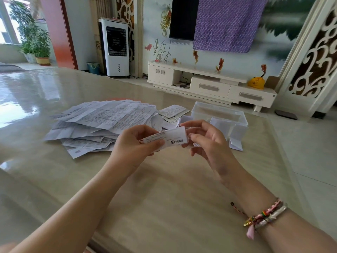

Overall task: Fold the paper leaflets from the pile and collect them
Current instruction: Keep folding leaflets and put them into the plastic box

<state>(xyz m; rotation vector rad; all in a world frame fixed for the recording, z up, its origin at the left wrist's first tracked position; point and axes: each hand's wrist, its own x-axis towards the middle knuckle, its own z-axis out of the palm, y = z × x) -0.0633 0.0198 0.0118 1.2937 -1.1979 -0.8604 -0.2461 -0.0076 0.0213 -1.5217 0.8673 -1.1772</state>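
Mid-fold: left hand (135, 141) and right hand (206, 137) pinching opposite ends of a narrow folded leaflet (165, 138), held above the table (164, 189). Unfolded pile (102, 121) beyond the left hand, clear box (219, 112) beyond the right. Next, probably: final crease, then placing in the box.

A single head-worn, wide-angle view looks forward and down over the glossy counter (164, 189). It sits close: both forearms enter from the bottom edge, and the left hand (135, 143) and right hand (206, 141) meet near frame centre. Beyond the counter's far edge the view faces a TV cabinet (209, 84) against the wall, well apart. Straight lines bow toward the frame edges.
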